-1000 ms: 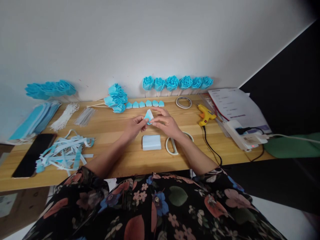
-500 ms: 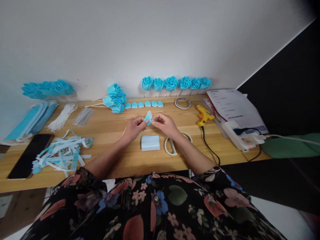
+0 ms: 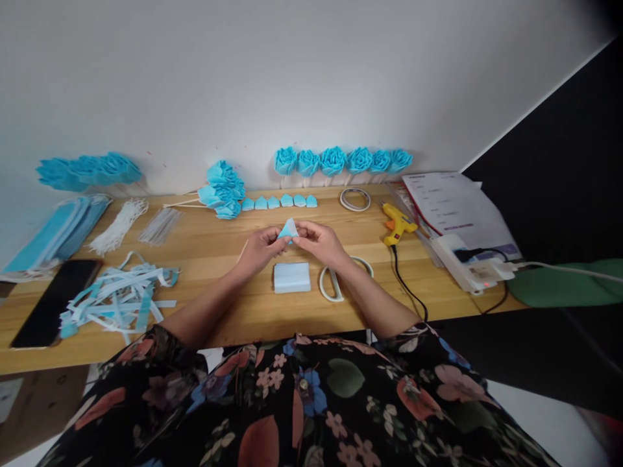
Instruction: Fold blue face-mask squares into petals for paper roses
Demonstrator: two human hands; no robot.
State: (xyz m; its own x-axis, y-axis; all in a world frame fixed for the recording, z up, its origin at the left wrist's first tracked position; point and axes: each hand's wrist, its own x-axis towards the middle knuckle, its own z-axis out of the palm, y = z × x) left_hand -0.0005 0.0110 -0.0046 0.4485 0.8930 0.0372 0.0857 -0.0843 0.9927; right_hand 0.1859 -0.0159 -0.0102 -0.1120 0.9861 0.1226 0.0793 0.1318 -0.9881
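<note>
A small folded piece of light-blue and white mask fabric (image 3: 289,229) is pinched between my two hands, its pointed tip up. My left hand (image 3: 261,248) grips it from the left, with thumb and fingers closed. From the right, my right hand (image 3: 318,242) pinches its lower edge. Just below lies a stack of pale cut fabric rectangles (image 3: 292,278). White looped scissor handles (image 3: 331,285) show partly under my right forearm. Behind the hands, several folded blue petals (image 3: 274,202) stand in a row.
Blue fabric roses (image 3: 333,161) line the wall, with more roses (image 3: 222,189) lying nearer. A yellow glue gun (image 3: 399,224), tape roll (image 3: 355,200) and power strip (image 3: 458,266) sit right. Left are masks (image 3: 61,230), white cords (image 3: 119,227), fabric strips (image 3: 119,295) and a phone (image 3: 53,301).
The fabric piece has been turned and folded a little between my fingers, and its tip has dropped slightly. My right fingers now cover more of its lower edge.
</note>
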